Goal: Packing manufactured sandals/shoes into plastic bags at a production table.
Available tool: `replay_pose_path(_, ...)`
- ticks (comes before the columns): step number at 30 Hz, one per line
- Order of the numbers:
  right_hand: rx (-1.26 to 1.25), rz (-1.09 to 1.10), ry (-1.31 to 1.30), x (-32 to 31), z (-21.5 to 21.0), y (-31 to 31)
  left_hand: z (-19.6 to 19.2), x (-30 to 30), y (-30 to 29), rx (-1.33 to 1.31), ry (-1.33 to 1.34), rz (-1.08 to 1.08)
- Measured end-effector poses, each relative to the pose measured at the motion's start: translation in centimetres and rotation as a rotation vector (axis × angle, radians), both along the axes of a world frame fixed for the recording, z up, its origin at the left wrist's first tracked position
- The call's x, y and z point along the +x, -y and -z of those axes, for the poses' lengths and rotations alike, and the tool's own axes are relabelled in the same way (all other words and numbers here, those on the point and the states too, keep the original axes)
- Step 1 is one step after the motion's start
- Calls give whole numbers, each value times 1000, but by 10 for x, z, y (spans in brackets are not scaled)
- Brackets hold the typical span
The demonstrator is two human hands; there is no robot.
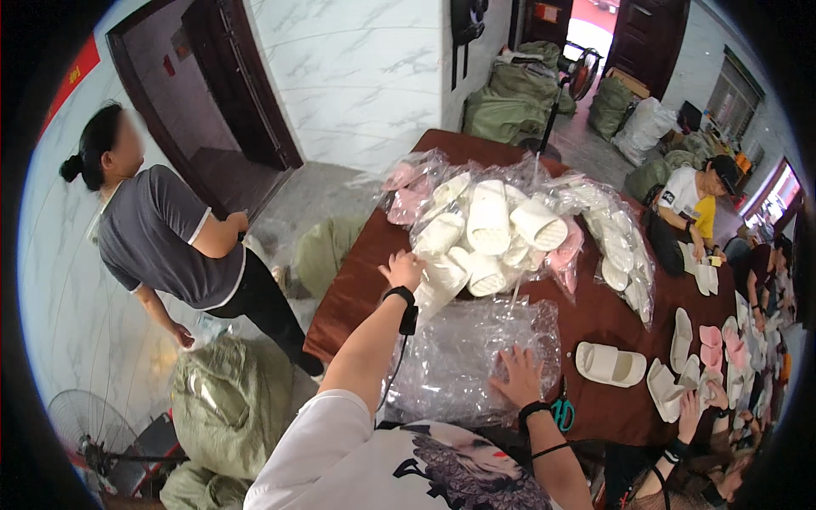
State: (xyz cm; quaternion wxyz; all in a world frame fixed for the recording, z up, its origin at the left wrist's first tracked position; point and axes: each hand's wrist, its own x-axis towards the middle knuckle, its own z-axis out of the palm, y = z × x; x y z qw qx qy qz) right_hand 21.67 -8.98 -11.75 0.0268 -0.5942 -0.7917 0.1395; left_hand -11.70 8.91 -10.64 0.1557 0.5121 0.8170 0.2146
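1. White slippers (489,229) heap bagged mid-tabletop; your left hand (401,269) touches them, fingers spread
2. Your right hand (520,374) presses flat on clear bags (459,357) at the near edge, scissors (563,414) beside

— What were the slippers (489,223) made of?
— Smooth matt plastic or foam, cream and pink, under crinkly glossy clear plastic bags (459,357).
— And the counter (357,289)?
— Polished reddish-brown wood. The sacks (225,399) beside it looked like coarse woven cloth.
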Motion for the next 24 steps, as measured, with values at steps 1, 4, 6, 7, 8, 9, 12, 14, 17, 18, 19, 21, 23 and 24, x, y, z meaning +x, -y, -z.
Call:
replay_pose_path(1, 7, 2, 8, -1, 2, 1, -6, -2, -9, 61, 135, -59)
replay_pose_path(4, 29, 15, 33, 3, 5, 1, -40, -7, -23, 545, 297, 49)
replay_pose_path(6, 33, 29, 48, 6, 8, 7, -83, 1, -16, 781, 341, 175)
replay_pose_path(7, 46, 23, 50, 6, 6, 5, -106, 1, -7, 801, 331, 214)
replay_pose_path(8, 61, 18, 51, 4, 5, 2, -129, 3, 6, 803, 341, 262)
replay_pose_path(9, 58, 21, 43, 2, 5, -1, -153, 2, 19, 809, 349, 307)
replay_pose_path(12, 39, 34, 36, 2, 7, 1, -207, 11, 66, 656, 353, 448)
replay_pose_path(14, 8, 34, 35, 4, 12, 0, -214, 20, 89, 638, 342, 608)
replay_pose_path(17, 13, 51, -1, -1, 16, 0, -172, 26, 124, 578, 117, 852)
replay_pose_path(18, 37, 44, 80, 12, 44, 3, -154, 39, 134, 551, 4, 975)
replay_pose_path(19, 26, 48, 77, 11, 45, 7, -126, 47, 149, 442, -94, 983)
replay_pose_path(21, -109, 42, 67, 5, 31, -1, -77, 56, 181, 299, -82, 887)
replay_pose_path(23, -249, 44, 144, 0, 8, 3, -37, 50, 197, 315, 40, 738)
replay_pose_path(24, -243, 51, 140, 1, 12, 5, -30, 51, 198, 332, 157, 580)
